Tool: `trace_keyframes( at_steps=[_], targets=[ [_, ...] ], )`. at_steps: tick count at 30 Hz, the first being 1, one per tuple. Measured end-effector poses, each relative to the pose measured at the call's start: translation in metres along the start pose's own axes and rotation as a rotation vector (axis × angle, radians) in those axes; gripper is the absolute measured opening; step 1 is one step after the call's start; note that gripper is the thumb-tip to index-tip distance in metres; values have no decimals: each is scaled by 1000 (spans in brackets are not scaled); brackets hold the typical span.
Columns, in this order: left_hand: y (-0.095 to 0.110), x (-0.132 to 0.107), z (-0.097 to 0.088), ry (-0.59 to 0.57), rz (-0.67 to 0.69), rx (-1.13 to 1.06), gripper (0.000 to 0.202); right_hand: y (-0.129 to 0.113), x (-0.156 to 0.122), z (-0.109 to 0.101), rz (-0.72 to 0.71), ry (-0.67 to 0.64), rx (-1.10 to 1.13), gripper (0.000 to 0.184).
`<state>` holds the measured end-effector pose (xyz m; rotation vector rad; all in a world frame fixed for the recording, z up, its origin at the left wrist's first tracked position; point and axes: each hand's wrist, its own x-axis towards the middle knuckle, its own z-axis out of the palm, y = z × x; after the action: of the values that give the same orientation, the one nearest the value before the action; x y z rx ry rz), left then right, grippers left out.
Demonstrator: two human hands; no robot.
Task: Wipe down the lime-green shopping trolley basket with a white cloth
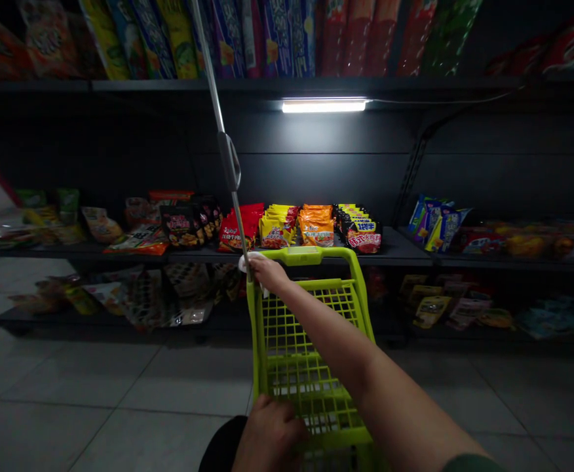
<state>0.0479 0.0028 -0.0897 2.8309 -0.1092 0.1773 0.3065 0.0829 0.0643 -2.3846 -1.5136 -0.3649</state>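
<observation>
A lime-green shopping cart (311,383) with a plastic grid basket stands in front of me. My right hand (267,272) reaches across to its far left corner, fingers closed on a white cloth (246,262) pressed against the frame. From that corner a thin metal pole (213,85) with a grey clip (229,160) rises and leans left. Down at the cart's near left side is my left hand (270,432), its fingers curled over the green edge; the fingertips are hard to see in the dim light.
Behind the cart, a dark shelf (395,246) carries red, yellow, orange and black snack packets (316,226). A lit tube lamp (324,105) hangs above them. More bags fill the top and bottom shelves. Grey tiles (179,380) cover the floor.
</observation>
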Motion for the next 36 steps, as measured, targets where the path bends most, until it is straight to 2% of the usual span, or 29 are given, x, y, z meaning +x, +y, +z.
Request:
trace_keyframes(
  at_steps=[3, 7, 10, 13, 17, 20, 23, 26, 29, 33, 36],
  targets=[
    [8, -3, -7, 17, -42, 20, 29, 12, -33, 4, -96, -46, 54, 43],
    [16, -4, -10, 28, -36, 31, 31, 23, -73, 4, -276, -122, 63, 23],
    [21, -2, -15, 29, -22, 29, 29, 30, -92, -1, -303, -104, 16, 21],
    [25, 1, -18, 34, -34, 23, 29, 55, -108, -15, -155, -29, -80, 29],
    [27, 0, -16, 88, -50, 10, 28, 116, -144, -46, 106, -58, -185, 31],
    [27, -1, -14, 125, -40, 17, 28, 158, -170, -69, 200, -79, -261, 29],
    [29, -1, -16, 125, -29, 13, 31, 175, -179, -83, 255, -131, -307, 27],
    [33, 0, -22, 110, -38, 8, 32, 167, -177, -82, 282, -156, -344, 26],
    [36, 0, -28, 84, -59, 25, 29, 144, -187, -72, 306, -104, -365, 31],
    [37, -2, -31, 62, -58, 45, 30, 108, -231, -59, 286, -111, -317, 34],
    [37, -3, -32, 34, -63, 56, 29, 85, -269, -70, 149, -238, -38, 32]
  ],
)
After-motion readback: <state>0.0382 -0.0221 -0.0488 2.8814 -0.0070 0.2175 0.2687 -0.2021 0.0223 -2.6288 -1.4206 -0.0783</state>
